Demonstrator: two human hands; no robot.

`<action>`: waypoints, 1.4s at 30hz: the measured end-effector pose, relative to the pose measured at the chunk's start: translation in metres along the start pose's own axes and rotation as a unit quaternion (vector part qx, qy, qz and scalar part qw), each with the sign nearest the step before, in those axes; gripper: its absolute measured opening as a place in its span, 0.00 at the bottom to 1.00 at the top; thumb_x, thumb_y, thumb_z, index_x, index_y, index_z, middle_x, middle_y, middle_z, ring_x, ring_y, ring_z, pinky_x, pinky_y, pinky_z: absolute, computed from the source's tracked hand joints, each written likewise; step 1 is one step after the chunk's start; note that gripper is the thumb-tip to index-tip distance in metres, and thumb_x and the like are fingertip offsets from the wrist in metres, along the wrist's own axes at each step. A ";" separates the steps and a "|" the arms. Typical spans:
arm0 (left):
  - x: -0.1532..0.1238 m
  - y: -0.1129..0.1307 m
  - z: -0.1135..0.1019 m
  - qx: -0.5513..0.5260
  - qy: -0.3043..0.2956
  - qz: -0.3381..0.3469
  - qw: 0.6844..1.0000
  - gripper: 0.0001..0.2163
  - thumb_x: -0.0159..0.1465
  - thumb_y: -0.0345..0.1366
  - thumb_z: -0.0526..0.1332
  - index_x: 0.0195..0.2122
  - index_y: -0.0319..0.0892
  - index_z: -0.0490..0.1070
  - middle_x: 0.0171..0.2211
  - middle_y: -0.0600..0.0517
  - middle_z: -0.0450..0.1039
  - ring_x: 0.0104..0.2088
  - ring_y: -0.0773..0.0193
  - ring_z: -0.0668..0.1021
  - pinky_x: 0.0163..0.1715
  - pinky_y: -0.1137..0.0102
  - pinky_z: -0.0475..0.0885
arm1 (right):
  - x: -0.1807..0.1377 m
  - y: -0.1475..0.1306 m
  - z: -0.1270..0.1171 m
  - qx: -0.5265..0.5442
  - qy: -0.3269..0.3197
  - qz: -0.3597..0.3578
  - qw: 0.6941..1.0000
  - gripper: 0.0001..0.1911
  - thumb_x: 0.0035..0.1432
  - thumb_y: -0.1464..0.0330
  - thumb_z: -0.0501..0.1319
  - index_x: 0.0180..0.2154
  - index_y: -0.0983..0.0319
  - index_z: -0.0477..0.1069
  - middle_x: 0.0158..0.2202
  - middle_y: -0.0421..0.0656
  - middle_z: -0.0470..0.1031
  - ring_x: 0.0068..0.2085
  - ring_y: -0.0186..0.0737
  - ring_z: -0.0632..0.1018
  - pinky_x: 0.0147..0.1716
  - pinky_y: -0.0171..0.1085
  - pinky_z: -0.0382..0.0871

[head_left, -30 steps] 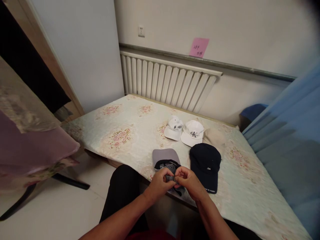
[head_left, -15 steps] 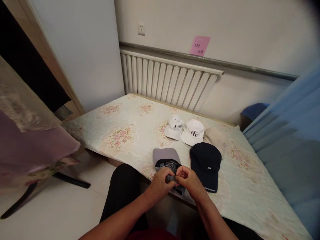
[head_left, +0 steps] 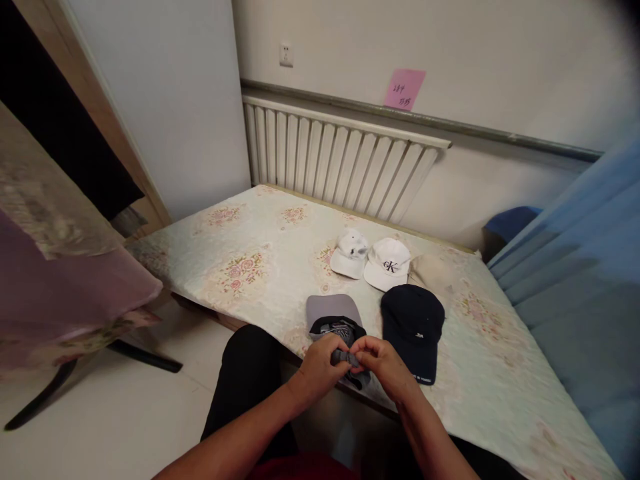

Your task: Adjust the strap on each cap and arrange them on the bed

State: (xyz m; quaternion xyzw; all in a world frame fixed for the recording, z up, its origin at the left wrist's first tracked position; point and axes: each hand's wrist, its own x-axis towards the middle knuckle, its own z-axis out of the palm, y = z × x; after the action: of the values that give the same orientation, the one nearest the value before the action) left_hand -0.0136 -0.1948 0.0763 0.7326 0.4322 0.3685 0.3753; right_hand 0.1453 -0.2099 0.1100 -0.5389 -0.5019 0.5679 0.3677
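A grey baseball cap (head_left: 333,307) lies upside down at the near edge of the bed, its brim pointing away from me and its dark inside showing. My left hand (head_left: 323,363) is closed on the cap's back strap, thumb and fingers pinching it. From the other side my right hand (head_left: 381,360) pinches the same strap, its fingertips close to the left ones. The strap's fastening is partly hidden by my fingers. Just right of my right hand lies a navy cap (head_left: 413,317) with its brim towards me.
Behind these lie a white cap with a small dark emblem (head_left: 350,253), a white cap with black letters (head_left: 388,263) and a beige cap (head_left: 433,273). They rest on a flowered bedspread (head_left: 280,253). A radiator (head_left: 340,153) backs the bed; a blue curtain (head_left: 575,267) hangs right.
Both hands stay at the grey cap's strap. The right fingers have shifted slightly, curling lower over it. The caps on the bed have not moved; the view has tilted a little.
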 end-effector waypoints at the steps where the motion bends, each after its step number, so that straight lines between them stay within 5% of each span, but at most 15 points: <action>1: 0.000 0.000 0.000 0.000 -0.001 0.002 1.000 0.05 0.49 0.28 0.60 0.28 0.40 0.69 0.27 0.55 0.67 0.29 0.67 0.69 0.30 0.73 0.60 | 0.000 0.001 0.000 0.000 -0.001 0.001 1.000 0.04 0.45 0.71 0.59 0.27 0.63 0.71 0.23 0.37 0.73 0.26 0.35 0.75 0.29 0.36 0.69; 15: -0.001 0.000 -0.001 -0.011 -0.025 0.023 0.999 0.04 0.50 0.29 0.62 0.28 0.40 0.70 0.26 0.56 0.65 0.28 0.69 0.67 0.29 0.74 0.59 | 0.002 0.002 0.006 -0.034 0.023 -0.020 0.999 0.04 0.43 0.73 0.59 0.24 0.60 0.64 0.17 0.33 0.66 0.21 0.32 0.70 0.22 0.32 0.64; 22: 0.000 -0.001 -0.006 -0.014 -0.034 -0.010 0.999 0.06 0.49 0.28 0.60 0.30 0.41 0.71 0.26 0.56 0.64 0.27 0.69 0.66 0.27 0.74 0.58 | -0.006 0.006 0.007 -0.042 -0.007 -0.030 0.999 0.10 0.42 0.75 0.59 0.31 0.61 0.68 0.24 0.35 0.68 0.25 0.33 0.70 0.27 0.33 0.65; 28: 0.003 0.003 -0.010 -0.037 -0.046 -0.045 0.997 0.06 0.48 0.28 0.60 0.29 0.41 0.71 0.24 0.57 0.62 0.26 0.68 0.65 0.27 0.73 0.58 | -0.006 0.009 0.011 -0.156 0.054 -0.102 0.981 0.11 0.42 0.75 0.62 0.32 0.60 0.69 0.26 0.37 0.68 0.26 0.35 0.68 0.26 0.33 0.62; 42: 0.000 -0.011 -0.013 -0.186 -0.124 -0.111 0.968 0.08 0.56 0.32 0.54 0.36 0.40 0.69 0.26 0.56 0.65 0.27 0.69 0.66 0.27 0.74 0.58 | -0.006 0.009 0.012 -0.251 0.077 -0.142 0.954 0.10 0.44 0.74 0.61 0.33 0.60 0.71 0.28 0.40 0.69 0.28 0.37 0.69 0.28 0.35 0.63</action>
State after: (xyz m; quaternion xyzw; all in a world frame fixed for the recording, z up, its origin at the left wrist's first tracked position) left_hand -0.0288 -0.1878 0.0728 0.6371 0.3847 0.3044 0.5945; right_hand 0.1359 -0.2202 0.1015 -0.5791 -0.6698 0.3224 0.3347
